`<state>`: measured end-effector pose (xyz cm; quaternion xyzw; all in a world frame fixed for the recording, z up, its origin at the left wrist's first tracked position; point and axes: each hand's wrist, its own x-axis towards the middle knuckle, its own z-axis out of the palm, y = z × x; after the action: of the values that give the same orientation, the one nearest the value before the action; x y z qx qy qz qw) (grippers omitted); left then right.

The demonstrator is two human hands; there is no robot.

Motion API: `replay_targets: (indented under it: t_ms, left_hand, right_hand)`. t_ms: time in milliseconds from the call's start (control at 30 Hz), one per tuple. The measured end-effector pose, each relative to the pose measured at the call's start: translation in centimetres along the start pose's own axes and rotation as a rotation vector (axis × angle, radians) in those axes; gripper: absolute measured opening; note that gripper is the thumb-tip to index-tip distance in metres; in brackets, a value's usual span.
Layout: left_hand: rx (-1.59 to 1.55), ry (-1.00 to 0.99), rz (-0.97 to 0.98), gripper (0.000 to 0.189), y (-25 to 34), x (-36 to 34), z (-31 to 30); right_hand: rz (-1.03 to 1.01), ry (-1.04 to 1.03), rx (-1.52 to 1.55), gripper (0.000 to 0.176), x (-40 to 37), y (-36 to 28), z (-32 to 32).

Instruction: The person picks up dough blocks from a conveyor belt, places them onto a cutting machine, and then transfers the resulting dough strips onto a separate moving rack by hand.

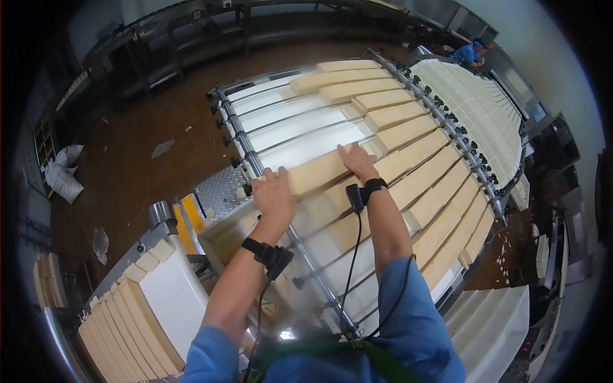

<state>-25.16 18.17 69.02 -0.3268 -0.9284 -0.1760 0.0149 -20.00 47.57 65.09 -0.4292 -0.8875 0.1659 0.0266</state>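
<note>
A long pale-beige slab [317, 173] lies across the guide rods of the white conveyor, held between my two hands. At its near-left end, my left hand [274, 193] curls its fingers over the slab beside the metal rail [244, 142]. Toward the other end, my right hand [359, 161] grips the same slab with bent fingers over its upper edge. Similar beige slabs [399, 134] lie in lanes between the rods to the right and beyond. Both wrists wear black straps with small boxes and cables.
More slabs [131, 322] stand in a row on a white surface at lower left. Beyond the knobbed crossbar, a wide belt carries pale strips [469, 96]. A person in blue [469, 54] is at the far right. White sacks [64, 172] lie on the brown floor.
</note>
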Motion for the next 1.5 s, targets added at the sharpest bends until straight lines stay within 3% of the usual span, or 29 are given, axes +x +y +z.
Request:
replay_targets:
  t_ms: [100, 367, 433, 500, 633, 700, 833, 900, 933, 1033, 1100, 1167, 1233, 1267, 1300, 1333, 1367, 1400, 1433, 1500]
  left_hand:
    - [0.111, -0.087, -0.017, 0.083, 0.1, 1.4, 1.3]
    - [-0.071, -0.077, 0.082, 0.094, 0.7, 1.2, 1.2]
    - [-0.181, -0.016, 0.065, 0.094, 1.7, 1.6, 1.6]
    - [-0.293, 0.043, 0.044, 0.093, 2.8, 1.9, 3.1]
    - [-0.622, 0.042, -0.115, 0.076, 3.9, 3.1, 6.5]
    - [-0.627, 0.131, -0.324, 0.074, 3.2, 2.9, 7.6]
    - [-0.745, 0.167, -0.344, 0.069, 0.9, 1.6, 7.9]
    - [-0.853, 0.329, -0.212, 0.065, 0.0, 1.5, 10.1]
    - [-0.708, 0.557, -0.124, 0.064, -0.6, 1.7, 11.5]
    - [-0.828, 0.485, -0.159, 0.063, -3.5, -4.8, 1.8]
    - [-0.904, 0.214, -0.281, 0.062, -7.0, -11.6, -3.9]
    - [-0.750, 0.367, -0.234, 0.062, -11.9, -20.0, -6.0]
    - [-0.493, 0.400, -0.247, 0.058, -18.9, -29.2, -7.4]
    - [-0.335, 0.381, -0.384, 0.054, -22.0, -33.7, -8.0]
    - [-0.022, 0.538, -0.408, 0.052, -24.2, -38.3, -9.7]
    - [-0.076, 0.562, -0.750, 0.053, -26.3, -42.9, -9.7]
    - [-0.010, 0.643, -0.911, 0.065, -27.9, -46.2, -10.0]
    - [0.177, 0.615, -1.010, 0.070, -28.6, -49.3, -11.2]
    - [0.178, 0.617, -1.012, 0.070, -29.2, -51.2, -11.4]
    - [0.127, 0.520, -1.240, 0.075, -30.0, -54.1, -11.3]
  right_hand:
    - [0.012, -0.025, -0.118, 0.092, -0.4, 0.9, -0.5]
    - [-0.086, 0.027, -0.244, 0.095, -0.5, 3.9, -2.4]
    - [-0.204, 0.263, -0.333, 0.086, -1.3, 4.2, -3.7]
    - [-0.189, 0.351, -0.361, 0.081, -1.4, 4.8, -3.9]
    - [-0.176, 0.534, -0.345, 0.069, -2.7, 4.2, -3.1]
    - [-0.254, 0.490, -0.326, 0.066, -4.4, 2.4, -2.3]
    - [-0.518, 0.376, -0.150, 0.059, -8.6, -2.7, 0.2]
    - [-0.569, 0.242, -0.062, 0.057, -11.0, -6.3, 0.8]
    - [-0.618, 0.262, -0.032, 0.057, -12.3, -7.9, 0.9]
    - [-0.776, 0.229, 0.018, 0.055, -16.4, -13.4, 2.0]
    - [-0.824, 0.184, 0.064, 0.053, -20.2, -17.7, 3.5]
    - [-1.014, 0.060, 0.136, 0.052, -24.6, -22.7, 6.4]
    - [-1.153, -0.022, 0.193, 0.050, -28.8, -27.7, 9.2]
    - [-1.270, -0.149, 0.254, 0.049, -31.8, -30.9, 10.9]
    - [-1.374, -0.275, 0.313, 0.048, -34.7, -33.8, 12.8]
    - [-1.419, -0.351, 0.369, 0.048, -37.5, -36.4, 14.6]
    - [-1.462, -0.423, 0.431, 0.049, -39.1, -39.1, 16.6]
    - [-1.495, -0.464, 0.429, 0.048, -41.2, -42.0, 18.3]
    - [-1.520, -0.507, 0.423, 0.048, -43.1, -44.8, 20.1]
    - [-1.575, -0.450, 0.435, 0.047, -45.9, -49.5, 24.2]
